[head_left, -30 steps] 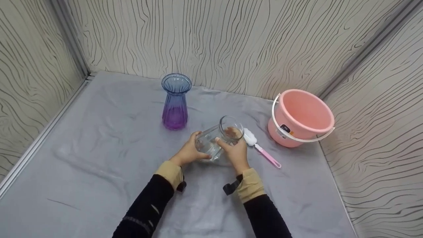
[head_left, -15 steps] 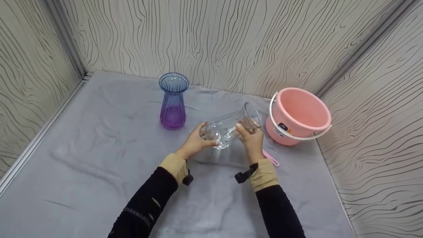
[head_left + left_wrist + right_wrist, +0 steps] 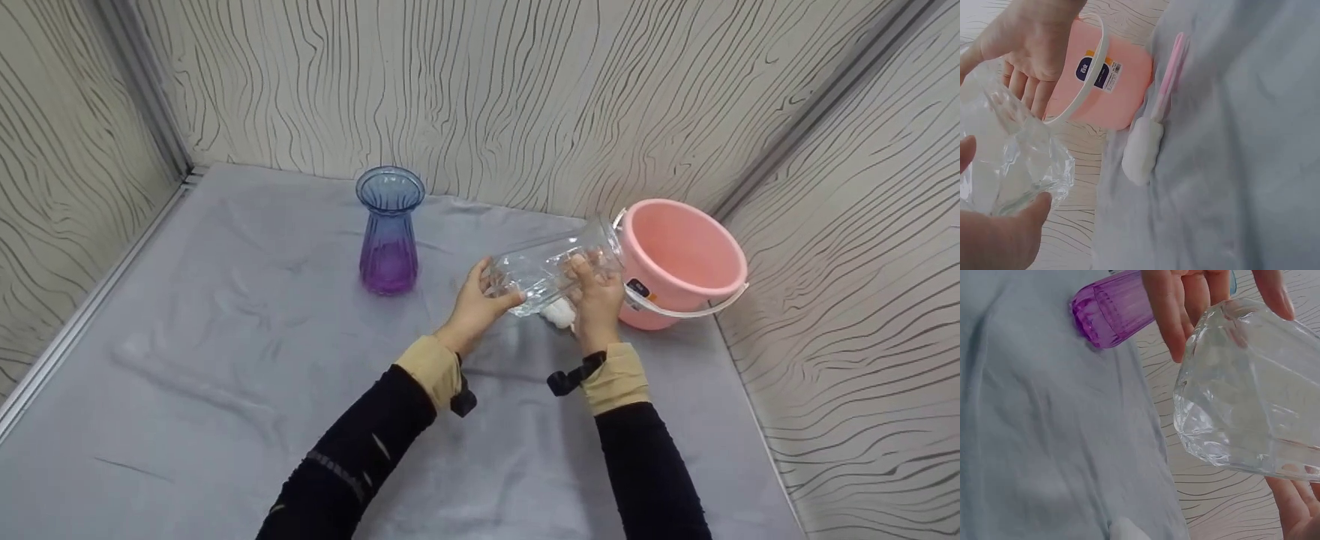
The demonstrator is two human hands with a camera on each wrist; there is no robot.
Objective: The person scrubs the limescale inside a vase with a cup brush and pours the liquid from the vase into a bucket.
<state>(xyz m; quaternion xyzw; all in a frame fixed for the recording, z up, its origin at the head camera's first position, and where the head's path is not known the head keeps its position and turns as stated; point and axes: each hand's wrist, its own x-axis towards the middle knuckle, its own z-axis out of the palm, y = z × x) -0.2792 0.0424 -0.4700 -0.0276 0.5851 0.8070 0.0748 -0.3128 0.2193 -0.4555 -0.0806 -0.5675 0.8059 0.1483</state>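
Both hands hold a clear glass vase (image 3: 541, 271) up off the cloth. It lies tilted, its mouth to the right and a little higher than its faceted base. Around the base end, my left hand (image 3: 478, 309) grips with thumb and fingers. My right hand (image 3: 599, 304) grips it near the mouth, thumb on the near side. From the head view, the mouth overlaps the left side of a pink bucket (image 3: 664, 300). Beneath the right hand lies a sponge bottle brush (image 3: 1143, 147) with a pink handle, partly hidden in the head view.
A blue-to-purple ribbed glass vase (image 3: 388, 244) stands upright at the back, left of the hands. The bucket's white handle (image 3: 709, 309) hangs down on its near side. Grey cloth (image 3: 247, 322) covers the table, and patterned wall panels (image 3: 487, 97) enclose it.
The clear vase has risen and moved right toward the bucket, carried by both hands, and its mouth has tipped further sideways. The brush has been covered and partly uncovered by the right hand.
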